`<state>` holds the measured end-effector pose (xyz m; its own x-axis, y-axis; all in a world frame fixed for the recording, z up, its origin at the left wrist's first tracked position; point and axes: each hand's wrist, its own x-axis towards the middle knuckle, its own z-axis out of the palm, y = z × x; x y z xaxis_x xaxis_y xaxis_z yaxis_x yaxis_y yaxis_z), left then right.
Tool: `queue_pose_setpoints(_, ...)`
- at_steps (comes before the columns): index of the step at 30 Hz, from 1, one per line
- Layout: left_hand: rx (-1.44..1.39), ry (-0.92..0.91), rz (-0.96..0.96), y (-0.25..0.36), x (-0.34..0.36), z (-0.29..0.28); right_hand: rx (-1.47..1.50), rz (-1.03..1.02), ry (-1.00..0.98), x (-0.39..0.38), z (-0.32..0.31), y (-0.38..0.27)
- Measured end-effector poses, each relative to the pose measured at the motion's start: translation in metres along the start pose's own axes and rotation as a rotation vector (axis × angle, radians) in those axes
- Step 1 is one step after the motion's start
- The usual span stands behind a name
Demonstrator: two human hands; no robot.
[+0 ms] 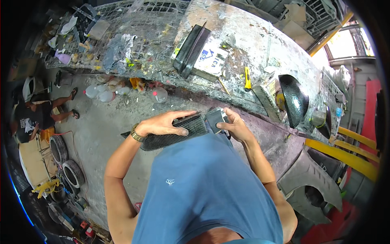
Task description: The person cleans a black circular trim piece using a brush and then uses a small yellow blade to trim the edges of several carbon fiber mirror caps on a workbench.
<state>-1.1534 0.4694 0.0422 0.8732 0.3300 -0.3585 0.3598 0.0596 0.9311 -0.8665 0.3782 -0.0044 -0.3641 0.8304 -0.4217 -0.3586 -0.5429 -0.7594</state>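
Note:
My left hand [164, 124], a watch on its wrist, grips a long black carbon-fibre part [172, 139] from above, its thumb and fingers over the weave. The part lies across the front of my body, just above my blue shirt. At its right end, my right hand [239, 128] pinches a dark grey piece of sandpaper [215, 120] between thumb and fingers. Whether a block sits behind the sandpaper is hidden. The sandpaper is close against the part's end; I cannot tell whether they touch.
A stained workbench [243, 36] runs ahead, holding another ridged carbon-fibre part [192, 51], a yellow utility knife [247, 79] and a curved glossy carbon-fibre piece [293, 99]. Plastic jugs [159, 95] stand on the floor below. Tyres [73, 173] and another person [38, 118] are at left, a grey fender [310, 179] at right.

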Motion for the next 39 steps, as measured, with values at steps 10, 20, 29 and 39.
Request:
queue_pose_setpoints(10, -0.060, -0.020, 0.039, -0.005, 0.010, -0.007, -0.262, -0.065, 0.039, -0.001, 0.010, -0.044)
queue_pose_setpoints(20, -0.286, 0.294, -0.029, -0.013, 0.002, -0.039, -0.231, -0.188, 0.246, 0.007, -0.009, -0.038)
queue_pose_setpoints(29, -0.260, 0.039, -0.016, -0.016, 0.026, -0.017, -0.608, -0.358, 0.175, 0.000, 0.002, -0.053)
queue_pose_setpoints(39, -0.135, -0.062, 0.003, -0.005, 0.031, 0.004, -1.187, -0.509, -0.102, -0.027, 0.011, -0.057)
